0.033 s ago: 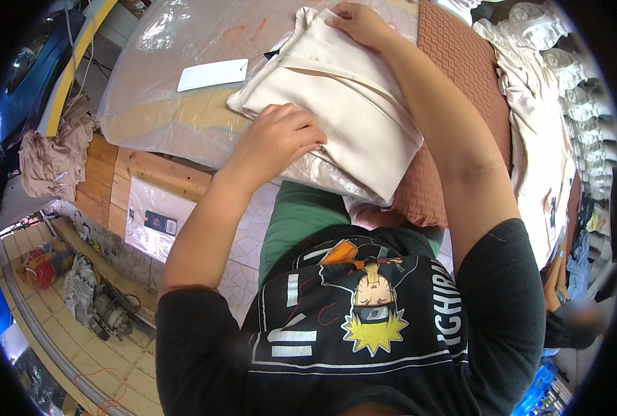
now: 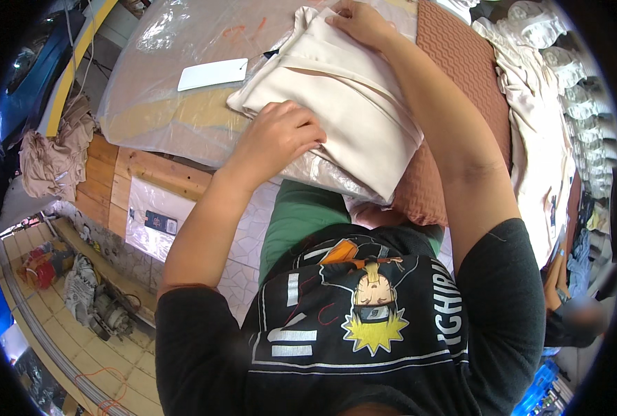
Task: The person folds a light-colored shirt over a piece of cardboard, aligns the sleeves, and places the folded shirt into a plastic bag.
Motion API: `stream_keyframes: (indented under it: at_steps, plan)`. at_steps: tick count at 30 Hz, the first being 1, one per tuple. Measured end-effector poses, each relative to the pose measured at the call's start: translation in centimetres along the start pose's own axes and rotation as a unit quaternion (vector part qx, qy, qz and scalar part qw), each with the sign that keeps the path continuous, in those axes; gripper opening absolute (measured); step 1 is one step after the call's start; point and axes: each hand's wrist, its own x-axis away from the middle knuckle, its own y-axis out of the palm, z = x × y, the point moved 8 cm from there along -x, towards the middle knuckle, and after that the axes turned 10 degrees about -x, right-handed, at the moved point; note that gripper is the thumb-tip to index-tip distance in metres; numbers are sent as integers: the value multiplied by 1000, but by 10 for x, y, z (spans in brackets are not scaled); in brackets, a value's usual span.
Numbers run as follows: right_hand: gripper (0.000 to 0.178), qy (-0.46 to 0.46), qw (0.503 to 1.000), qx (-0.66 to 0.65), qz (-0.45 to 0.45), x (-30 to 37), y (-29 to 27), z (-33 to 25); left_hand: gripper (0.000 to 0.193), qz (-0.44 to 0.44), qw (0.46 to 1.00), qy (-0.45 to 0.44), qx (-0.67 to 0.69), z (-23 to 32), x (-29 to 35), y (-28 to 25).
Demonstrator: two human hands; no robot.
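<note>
Folded cream garment (image 2: 353,104) lies mostly on plastic-covered desk (image 2: 149,125), white tag (image 2: 213,74) just beside. Right hand (image 2: 358,25) pinches far edge. Left hand (image 2: 278,137) curled at near-left fold; grip cannot be confirmed. No clear change from preceding view; fold arrangement holds.

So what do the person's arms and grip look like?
The left arm and right arm are bare below short, plain black sleeves. The left grip and right grip wear no gloves. I see no watch or cables either.
</note>
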Motion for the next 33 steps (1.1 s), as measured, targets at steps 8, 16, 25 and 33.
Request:
stream_keyframes:
  at_steps: [8,16,25,33]
  plan:
    - [25,-187,981,40,17,184,-12,-135,17,19,999,1,-42,2,4,3]
    - [10,-205,963,170,47,255,24,-140,18,31,997,-22,-63,10,6,-2]
    - [12,-224,967,102,63,276,19,-140,14,-31,998,-48,-36,16,9,-8]
    - [12,-35,972,67,224,273,-75,-80,18,92,991,-65,-67,11,-43,-15]
